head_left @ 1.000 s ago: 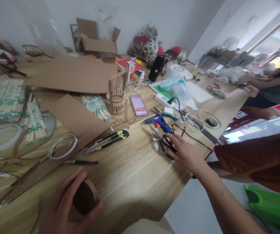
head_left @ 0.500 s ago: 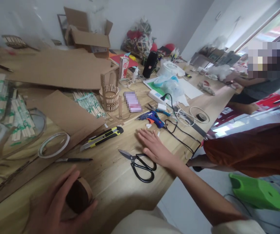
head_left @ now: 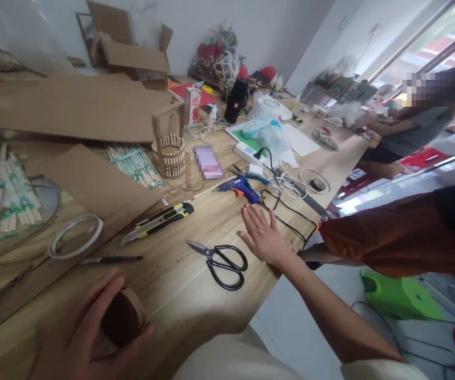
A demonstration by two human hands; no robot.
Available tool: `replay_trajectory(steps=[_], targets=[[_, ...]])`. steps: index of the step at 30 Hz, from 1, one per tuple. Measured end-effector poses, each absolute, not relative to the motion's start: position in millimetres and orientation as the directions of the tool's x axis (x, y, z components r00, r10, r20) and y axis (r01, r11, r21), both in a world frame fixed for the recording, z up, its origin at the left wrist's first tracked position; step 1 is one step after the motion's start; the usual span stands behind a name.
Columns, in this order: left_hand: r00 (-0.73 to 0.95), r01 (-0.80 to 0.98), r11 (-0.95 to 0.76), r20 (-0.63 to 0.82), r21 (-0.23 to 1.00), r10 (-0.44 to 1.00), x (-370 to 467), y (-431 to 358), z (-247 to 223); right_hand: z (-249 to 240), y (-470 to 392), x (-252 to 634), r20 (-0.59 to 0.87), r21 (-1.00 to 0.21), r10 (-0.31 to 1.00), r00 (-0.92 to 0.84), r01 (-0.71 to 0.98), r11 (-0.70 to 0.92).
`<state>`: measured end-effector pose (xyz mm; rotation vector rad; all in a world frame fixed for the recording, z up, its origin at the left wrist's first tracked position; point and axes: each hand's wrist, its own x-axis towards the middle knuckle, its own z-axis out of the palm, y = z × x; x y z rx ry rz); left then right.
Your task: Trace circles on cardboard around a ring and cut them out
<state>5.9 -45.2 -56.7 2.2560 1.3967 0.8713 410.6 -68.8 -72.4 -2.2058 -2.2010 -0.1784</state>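
My left hand [head_left: 88, 327], at the lower left, has its fingers curved round a small round brown piece [head_left: 122, 318] with a dark face. My right hand [head_left: 262, 235] lies flat on the wooden table with its fingers spread, holding nothing. Just left of it lie black-handled scissors [head_left: 210, 253], not touched by it. Beyond its fingertips is a blue glue gun [head_left: 243, 188] with a black cord. A yellow and black utility knife [head_left: 160, 221] and a dark pen [head_left: 112, 259] lie between the hands and the cardboard.
A small wooden-stick bucket [head_left: 169, 155], a phone [head_left: 208, 161] and a power strip [head_left: 247, 153] stand farther back. Cardboard [head_left: 81, 108], a tape roll [head_left: 76, 236] and bundled sticks [head_left: 19, 192] fill the left. At right are a green stool [head_left: 401, 295] and two people.
My right hand has slid right, off the scissors' handle and nearer the table's edge. My left hand keeps the round piece. The view has shifted slightly to the right.
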Motion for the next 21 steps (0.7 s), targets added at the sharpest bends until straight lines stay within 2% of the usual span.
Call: replay_trajectory(steps=[9,14,21], targets=[[0.414,0.665,-0.560,0.380,0.494,0.827,-0.6,-44.1,-58.8,-63.0,-77.0,409.1,0.266,0.042,0.910,0.319,0.939,-0.341],[0.398,0.639,-0.648,0.542,0.416,0.740,10.2,-41.6,-53.1,-55.4,-50.0,414.9,0.176,0.049,0.901,0.397,0.910,-0.411],[0.322,0.648,-0.532,0.437,0.545,0.840,5.6,-45.2,-57.9,-55.2,-61.8,417.9,0.023,0.072,0.904,0.428,0.901,-0.428]])
